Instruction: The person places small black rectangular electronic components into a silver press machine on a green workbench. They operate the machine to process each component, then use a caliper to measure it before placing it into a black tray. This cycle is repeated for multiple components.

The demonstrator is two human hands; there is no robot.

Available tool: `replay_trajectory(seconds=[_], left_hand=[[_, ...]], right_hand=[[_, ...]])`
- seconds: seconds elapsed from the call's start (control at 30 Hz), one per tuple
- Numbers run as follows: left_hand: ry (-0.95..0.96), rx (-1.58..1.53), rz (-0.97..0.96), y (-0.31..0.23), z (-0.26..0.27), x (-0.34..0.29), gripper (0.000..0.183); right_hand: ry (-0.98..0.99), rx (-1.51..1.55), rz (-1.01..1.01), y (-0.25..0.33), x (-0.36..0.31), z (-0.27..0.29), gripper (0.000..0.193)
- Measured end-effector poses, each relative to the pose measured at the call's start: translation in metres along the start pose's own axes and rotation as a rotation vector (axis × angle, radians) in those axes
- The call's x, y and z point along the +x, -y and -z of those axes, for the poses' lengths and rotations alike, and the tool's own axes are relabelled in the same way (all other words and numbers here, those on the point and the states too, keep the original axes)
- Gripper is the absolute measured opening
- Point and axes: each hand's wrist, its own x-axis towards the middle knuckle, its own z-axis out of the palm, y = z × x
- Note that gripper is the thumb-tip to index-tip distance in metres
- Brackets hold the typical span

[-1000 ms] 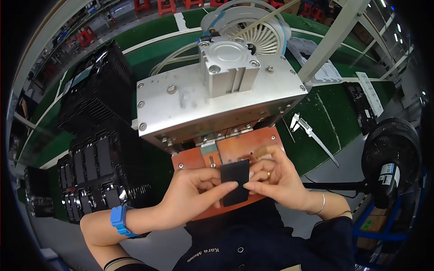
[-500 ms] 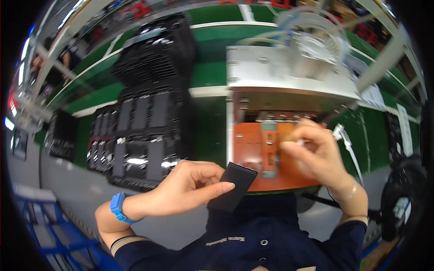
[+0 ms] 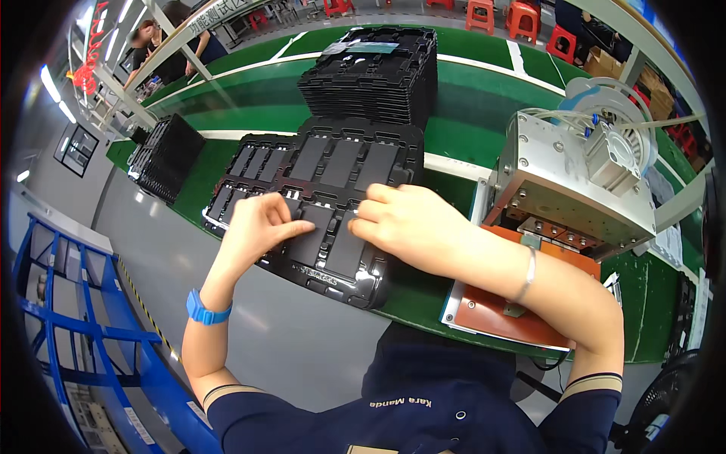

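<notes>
A black plastic tray (image 3: 370, 288) lies ahead of me with flat black rectangular blocks, like battery packs, in its pockets. In the near row, my left hand (image 3: 261, 227) has its thumb and curled fingers on the top end of one block (image 3: 308, 240). My right hand (image 3: 401, 227) is closed at the top end of the neighbouring block (image 3: 345, 253); what its fingertips pinch is hidden. More blocks (image 3: 342, 162) fill the far row. On the right, my right forearm crosses over an orange fixture plate (image 3: 484, 309) below a metal press (image 3: 563, 178).
Behind the tray rises a tall stack of black trays (image 3: 370, 79). A second tray (image 3: 246, 170) with blocks adjoins on the left, and another stack (image 3: 166, 155) stands farther left. The bench has a green top (image 3: 484, 98). A blue rack (image 3: 91, 333) stands at lower left.
My left hand has brought its black block from in front of my body to the tray. My right hand has left the orange fixture and moved left to the tray. The view has turned leftward.
</notes>
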Motion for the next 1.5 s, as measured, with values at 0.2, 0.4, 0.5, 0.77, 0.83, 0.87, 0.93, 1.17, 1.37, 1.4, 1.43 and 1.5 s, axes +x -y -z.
replay_trajectory(seconds=[0.2,0.4,0.5,0.77,0.83,0.87,0.93,1.17,1.37,1.4,1.43,1.5], left_hand=[[-0.149,0.305,0.049,0.005,0.006,-0.009,0.041],[-0.140,0.507,-0.040,0.013,0.005,-0.010,0.049],[-0.025,0.429,0.070,0.012,0.015,-0.004,0.050],[0.110,0.100,0.155,0.008,0.029,0.008,0.039],[0.129,-0.050,0.085,0.010,0.039,0.012,0.038],[0.155,-0.180,0.051,0.009,0.040,0.018,0.039],[0.339,-0.207,0.053,-0.030,0.038,0.035,0.040],[0.566,-0.332,0.098,-0.065,-0.035,0.097,0.040],[-0.078,0.195,-0.321,-0.113,-0.047,0.076,0.035],[-0.177,0.264,-0.485,-0.131,-0.049,0.067,0.033],[-0.196,0.178,-0.623,-0.153,-0.061,0.058,0.031],[-0.048,0.052,-1.011,-0.186,-0.077,0.031,0.025]], right_hand=[[0.342,-0.224,0.076,0.011,0.049,-0.013,0.009],[0.328,-0.443,0.199,0.021,0.053,-0.019,0.016],[0.270,-0.405,0.208,0.020,0.048,-0.020,0.016],[-0.051,-0.481,0.319,0.012,0.004,0.001,0.011],[-0.226,-0.323,0.221,0.018,-0.033,0.013,0.018],[-0.279,-0.254,0.134,0.023,-0.056,0.018,0.033],[-0.239,-0.384,0.100,0.036,-0.094,0.050,0.039],[-0.231,-0.433,-0.364,0.063,-0.214,0.076,0.016],[-0.233,-0.143,-0.836,0.088,-0.250,0.051,0.027],[-0.236,-0.094,-0.859,0.087,-0.252,0.051,0.027],[-0.250,-0.089,-0.892,0.084,-0.255,0.055,0.027],[-0.301,-0.043,-0.900,0.073,-0.253,0.063,0.028]])
